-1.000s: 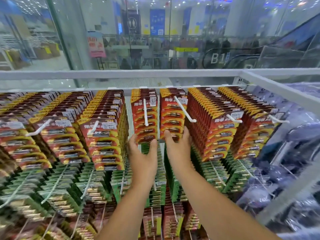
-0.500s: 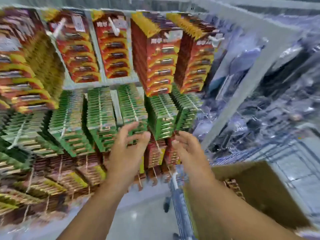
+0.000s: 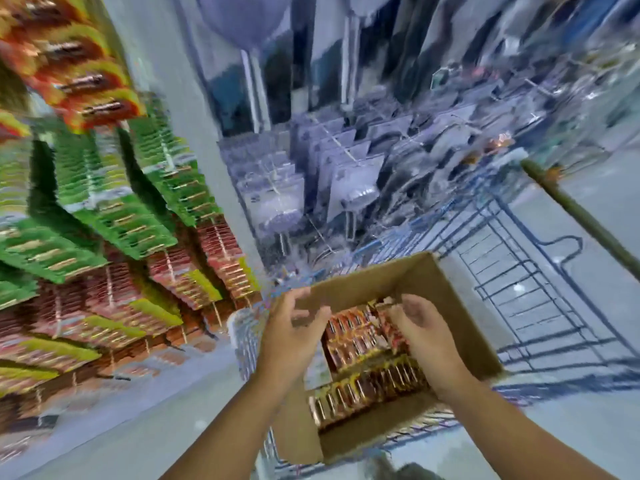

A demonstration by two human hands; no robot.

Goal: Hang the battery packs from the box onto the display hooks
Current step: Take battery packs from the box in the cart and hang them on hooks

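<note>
Pale shop flooring (image 3: 145, 431) runs under a blurred, tilted view of an aisle. At lower centre an open cardboard box (image 3: 460, 327) sits in a blue wire trolley (image 3: 526, 292), and rows of red and gold battery packs (image 3: 363, 393) stand packed inside it. Both bare hands hover over the box's opening. The left hand (image 3: 287, 337) is at the box's near-left rim, fingers (image 3: 311, 318) loosely curved and spread, holding nothing. The right hand (image 3: 422, 327) is above the packs on the right side, fingers bent inward and a little apart, also holding nothing; whether its fingertips touch the packs cannot be told through the blur. Left of the box, well apart from it, the display hooks (image 3: 169, 157) carry hanging stock: red and yellow packs (image 3: 90, 95) at the top, green packs (image 3: 114, 220) below them, darker red ones (image 3: 104, 306) lower still. Beyond the trolley hang clear bagged goods (image 3: 346, 181), too smeared to identify.
</note>
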